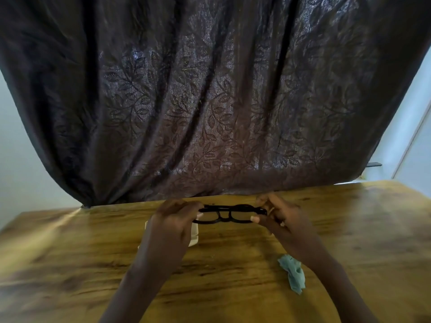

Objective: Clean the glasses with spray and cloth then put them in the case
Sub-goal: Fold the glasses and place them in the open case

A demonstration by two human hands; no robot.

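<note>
Glasses: black-framed glasses (229, 214) were held above the wooden table (349, 229), near its far edge, lenses roughly facing the camera.
Left hand: the left hand (176, 219) pinched the frame's left end, fingers closed around it.
Right hand: the right hand (278, 214) gripped the frame's right end, thumb below and fingers curled over the top.
Case: a white object (194, 236), probably the case, lay on the table, mostly hidden under the left wrist.
Cloth: a crumpled teal cloth (293, 275) lay on the table beside the right forearm, apart from the glasses.
Backdrop: a dark leaf-patterned curtain (210, 101) hung behind the table.
</note>
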